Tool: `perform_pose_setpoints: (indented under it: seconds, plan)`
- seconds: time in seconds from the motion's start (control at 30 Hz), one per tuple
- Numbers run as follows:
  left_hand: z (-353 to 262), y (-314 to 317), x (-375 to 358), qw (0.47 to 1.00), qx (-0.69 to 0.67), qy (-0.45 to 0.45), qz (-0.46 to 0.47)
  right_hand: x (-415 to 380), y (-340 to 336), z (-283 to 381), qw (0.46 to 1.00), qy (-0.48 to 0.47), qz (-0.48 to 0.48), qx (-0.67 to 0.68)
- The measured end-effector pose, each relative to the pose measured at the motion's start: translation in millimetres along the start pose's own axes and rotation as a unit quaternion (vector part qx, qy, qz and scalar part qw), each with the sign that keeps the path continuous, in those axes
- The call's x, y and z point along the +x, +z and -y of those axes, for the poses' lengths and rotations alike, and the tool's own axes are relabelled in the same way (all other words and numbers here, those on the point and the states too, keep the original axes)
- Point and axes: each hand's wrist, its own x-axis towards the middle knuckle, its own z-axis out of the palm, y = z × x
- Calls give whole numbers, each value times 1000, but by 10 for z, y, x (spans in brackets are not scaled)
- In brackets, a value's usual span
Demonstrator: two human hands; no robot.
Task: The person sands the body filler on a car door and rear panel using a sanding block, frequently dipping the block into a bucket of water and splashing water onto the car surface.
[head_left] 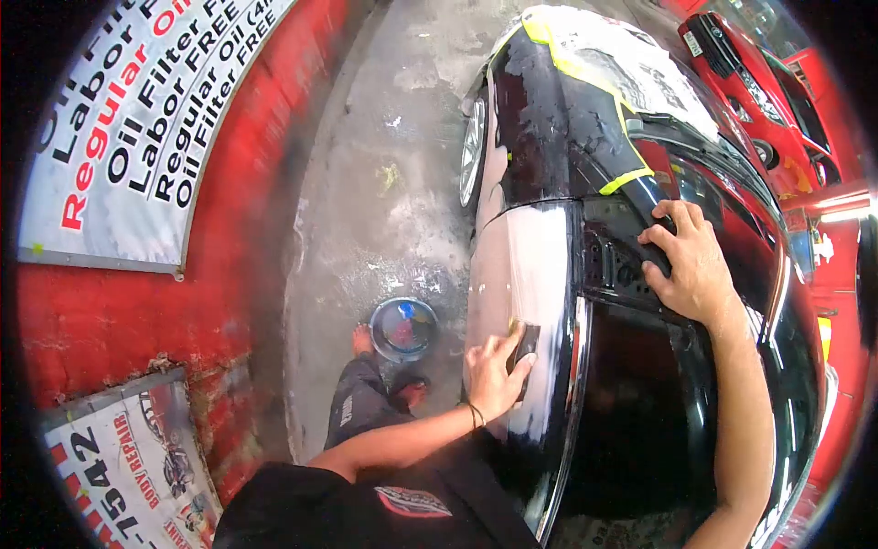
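My left hand (494,377), wearing a thin dark wristband, is closed on a dark sanding block (528,346) pressed to the car's front door panel (517,252). That panel is pale pink and whitish, with a smeared white patch by the block. My right hand (690,261) rests on the black windshield pillar (645,194), its fingers spread and bent over it. Yellow-green tape (631,176) edges dark covering on the fender and hood side. A black side window (640,393) lies below my right hand.
A round basin (404,329) holding water and a blue item stands on the wet concrete floor (384,201) by my feet. Along the left runs a red wall (265,119) with banners. Another red car (750,82) is parked at the upper right. White covering (631,69) lies over the hood.
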Motion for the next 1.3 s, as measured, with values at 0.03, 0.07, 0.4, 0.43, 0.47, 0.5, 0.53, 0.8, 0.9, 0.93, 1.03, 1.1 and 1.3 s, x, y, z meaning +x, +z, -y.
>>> perform_pose_setpoints:
  seconds: [0.03,0.07,0.4,0.43,0.47,0.5,0.53,0.8,0.9,0.93,1.03,1.1,1.3]
  plan:
    - [-10,-5,97,1000,-1,1,-22,-2,3,-2,1000,0,1,2]
    - [-26,5,275,999,-4,3,-42,-2,8,-13,1000,1,3,3]
    - [267,35,1961,995,-38,-71,-64,-3,-14,-26,1000,4,-2,17]
    - [177,83,1577,994,0,-39,-99,-8,4,-39,1000,1,-8,19]
    - [88,133,1191,990,40,-10,-135,-12,-3,-26,1000,5,-6,22]
    - [-44,56,986,994,-8,-27,-101,-10,-16,-13,1000,8,-4,24]
    - [-48,25,1072,994,-4,-44,-102,5,-29,-13,1000,11,-3,26]
    - [137,54,2237,979,-127,-123,-99,21,-49,-5,999,11,-5,33]
    - [-170,60,1525,994,20,-26,-108,34,-69,-8,999,18,0,31]
    - [-358,-44,1334,997,6,-12,-70,40,-68,1,999,20,1,30]
    - [-205,-8,1592,993,20,11,-117,44,-66,-1,999,18,3,36]
    - [163,-37,2348,994,-79,-72,-19,31,-62,6,999,23,8,32]
    - [-214,-85,1457,994,16,68,-85,61,-97,9,999,29,15,36]
